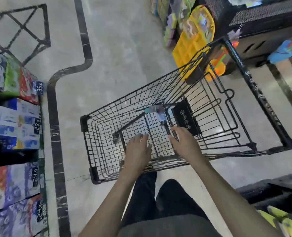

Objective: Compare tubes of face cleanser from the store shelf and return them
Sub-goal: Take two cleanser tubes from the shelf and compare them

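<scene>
Fingers straight, left hand [138, 151] and right hand [184, 142] hover apart, empty, over cart [107, 120].

Even, bright indoor light from overhead; soft, faint shadows on the pale floor [118, 53]. Motion blur smears the boxes [13, 127] at left and the toys [198, 29] at upper right. Wide-angle distortion bends the cart [158, 103] and floor lines toward the edges.

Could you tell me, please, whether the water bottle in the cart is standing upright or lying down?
Lying down: the water bottle rests on its side in the shopping cart, cap pointing left.
</scene>
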Demonstrator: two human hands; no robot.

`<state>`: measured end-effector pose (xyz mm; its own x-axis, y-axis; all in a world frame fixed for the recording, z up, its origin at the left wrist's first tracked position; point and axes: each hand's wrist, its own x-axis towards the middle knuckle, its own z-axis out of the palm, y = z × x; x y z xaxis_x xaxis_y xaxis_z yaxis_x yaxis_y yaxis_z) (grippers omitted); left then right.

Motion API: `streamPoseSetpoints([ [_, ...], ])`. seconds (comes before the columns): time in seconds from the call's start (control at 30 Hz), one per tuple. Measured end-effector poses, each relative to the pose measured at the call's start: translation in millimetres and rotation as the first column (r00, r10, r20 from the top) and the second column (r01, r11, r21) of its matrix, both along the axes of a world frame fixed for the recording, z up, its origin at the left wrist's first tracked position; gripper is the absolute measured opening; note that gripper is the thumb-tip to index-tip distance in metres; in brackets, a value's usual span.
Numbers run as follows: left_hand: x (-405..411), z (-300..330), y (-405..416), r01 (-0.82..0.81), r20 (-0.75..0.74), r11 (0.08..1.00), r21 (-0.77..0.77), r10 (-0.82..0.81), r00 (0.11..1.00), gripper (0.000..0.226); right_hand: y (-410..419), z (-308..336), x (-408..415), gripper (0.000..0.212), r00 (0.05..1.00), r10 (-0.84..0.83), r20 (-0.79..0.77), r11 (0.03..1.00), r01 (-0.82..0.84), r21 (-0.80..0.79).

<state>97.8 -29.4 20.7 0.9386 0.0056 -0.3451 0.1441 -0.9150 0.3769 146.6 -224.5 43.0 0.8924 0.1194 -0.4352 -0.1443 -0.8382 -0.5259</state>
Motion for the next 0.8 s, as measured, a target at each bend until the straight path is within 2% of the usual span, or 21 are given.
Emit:
streamPoseSetpoints([
  [0.17,90.7,-62.2,-11.2,0.048,-0.131,0.999,-0.015,-0.049,0.99,0.058,10.1,-66.5,61.0,0.05,0.983,-0.101,-0.155,0.995,0.097,-0.035],
  [0.33,160.4,-163.1,-15.9,0.115,-0.129,0.992,0.041,-0.109,0.986,0.06,18.2,-159.2,114.1,0.052,0.962,-0.153,-0.227,0.988,0.149,-0.037],
  [0.6,249.3,-303.3,-15.8,0.242,0.025,0.963,0.12,-0.247,0.969,0.059,27.3,-303.1,169.4,0.047,0.978,-0.082,-0.191,0.992,0.062,-0.11],
  [0.8,262.3,-354.2,-20.5,0.305,0.093,0.945,0.12,-0.316,0.944,0.061,32.2,-370.5,177.2,0.053,0.983,-0.053,-0.177,0.984,0.022,-0.175],
])
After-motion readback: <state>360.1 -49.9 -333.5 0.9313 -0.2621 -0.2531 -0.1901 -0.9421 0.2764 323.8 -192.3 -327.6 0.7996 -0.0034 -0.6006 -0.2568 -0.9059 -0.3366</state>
